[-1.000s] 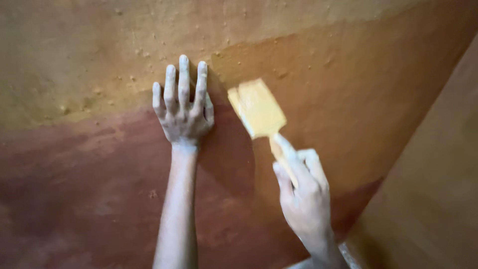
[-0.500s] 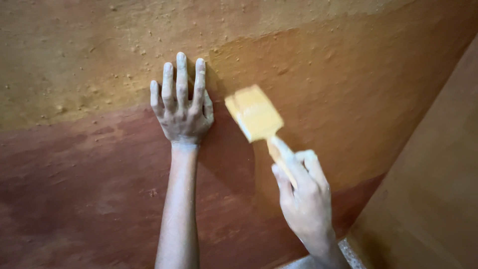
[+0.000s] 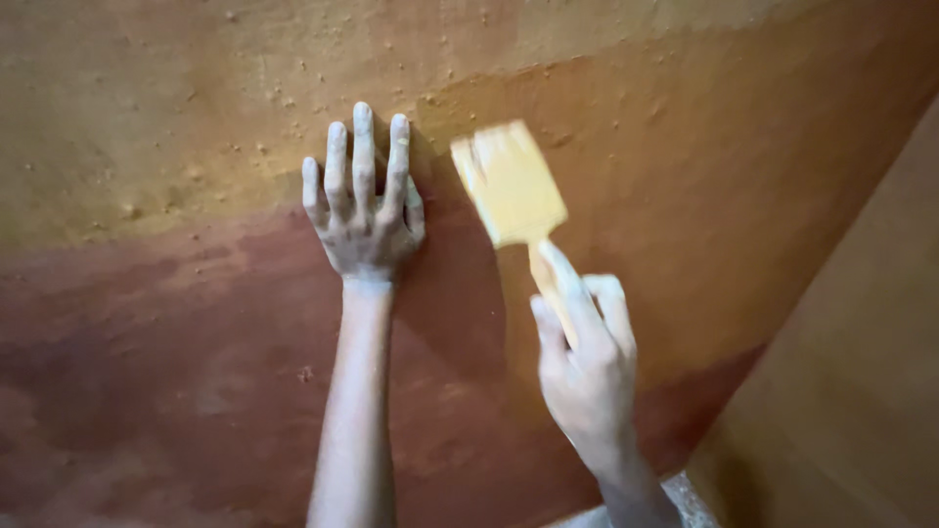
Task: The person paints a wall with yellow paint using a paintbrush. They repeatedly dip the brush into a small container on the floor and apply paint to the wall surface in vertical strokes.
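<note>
My left hand (image 3: 364, 210) lies flat against a rough wall (image 3: 176, 147), fingers spread and pointing up, dusted with pale powder. My right hand (image 3: 585, 367) grips the handle of a wide yellow paintbrush (image 3: 511, 188). The brush's flat head points up and sits just right of my left hand, close to the wall surface. The wall is yellow-ochre above and reddish-brown below, with the border running under my left palm.
A second wall surface (image 3: 851, 391) in dull brown meets the painted wall at a corner on the right. A small pale patch of floor (image 3: 685, 499) shows at the bottom near my right wrist.
The brush has moved slightly up and left along the wall, toward my left hand. My left hand has stayed pressed in place.
</note>
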